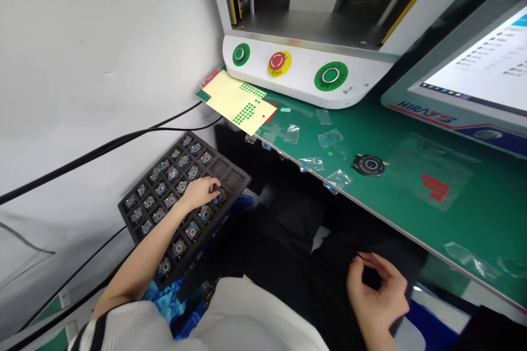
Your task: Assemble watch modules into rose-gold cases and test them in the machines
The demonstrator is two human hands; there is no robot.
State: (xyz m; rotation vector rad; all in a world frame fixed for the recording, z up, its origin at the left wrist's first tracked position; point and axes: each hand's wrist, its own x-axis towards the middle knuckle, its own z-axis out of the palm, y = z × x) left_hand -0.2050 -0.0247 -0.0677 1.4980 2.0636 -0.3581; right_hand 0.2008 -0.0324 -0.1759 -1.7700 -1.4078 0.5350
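My left hand reaches into a black foam tray at the left. Its thumb and fingers are closed at the edge of a round watch body that sits in one pocket. Several similar watch bodies with small blue tabs fill other pockets; two pockets at the tray's far corner hold none. Over my lap, my right hand is curled, thumb and fingertips pressed together; whatever may be between them is too small to make out. Apart from both hands, another watch body lies on the green bench mat, its round sensor back facing up.
A white press machine with two green buttons and a red stop button stands on the green bench. Yellow sticker sheets and clear film scraps lie along its edge. A monitor is at right; black cables cross the left.
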